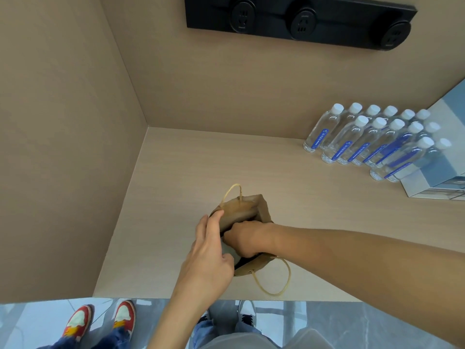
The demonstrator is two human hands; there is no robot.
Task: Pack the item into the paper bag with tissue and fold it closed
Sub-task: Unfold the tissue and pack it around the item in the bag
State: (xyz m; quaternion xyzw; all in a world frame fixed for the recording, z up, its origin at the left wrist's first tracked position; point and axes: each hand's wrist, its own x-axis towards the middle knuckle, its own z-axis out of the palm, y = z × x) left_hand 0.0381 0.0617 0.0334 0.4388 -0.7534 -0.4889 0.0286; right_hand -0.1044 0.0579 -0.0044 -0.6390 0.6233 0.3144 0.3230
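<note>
A small brown paper bag (261, 210) with twine handles stands open on the light wooden counter (188, 172), near its front edge. My left hand (211, 250) grips the bag's left rim, thumb at the near side and fingers along the far flap. My right hand (245, 239) reaches from the right down into the bag's mouth, its fingers curled and hidden inside. A pale grey item (230, 253) shows just inside the opening between my hands. One handle (232, 191) sticks up at the back; the other (276, 280) lies flat toward me.
Several clear water bottles (372, 139) with white caps and blue labels stand at the back right, beside a pale box (437, 182). A black socket strip (302, 21) is on the back wall. A side wall closes the left. Another person's red shoes (100, 321) are on the floor.
</note>
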